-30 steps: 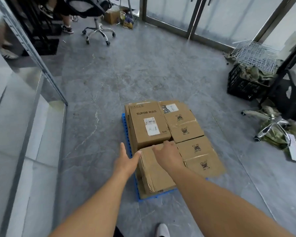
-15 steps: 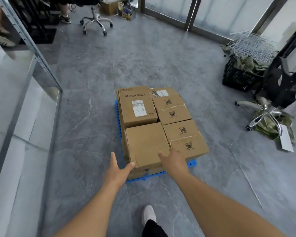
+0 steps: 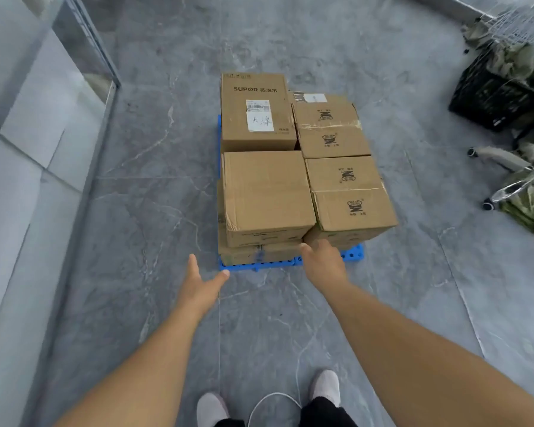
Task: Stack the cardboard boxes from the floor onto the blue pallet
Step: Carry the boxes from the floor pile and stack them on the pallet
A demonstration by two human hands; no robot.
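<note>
Apparently all visible boxes point(image 3: 267, 192) already sit on the pallet point(image 3: 352, 252) at 12 o'clock; left hand point(image 3: 198, 286) and right hand point(image 3: 322, 263) hold nothing, fingers apart.

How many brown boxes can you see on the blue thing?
5 clearly: the SUPOR box far left, a plain box near left atop a lower box, and two logo boxes on the right, far and near. The blue pallet may hide more underneath.
</note>
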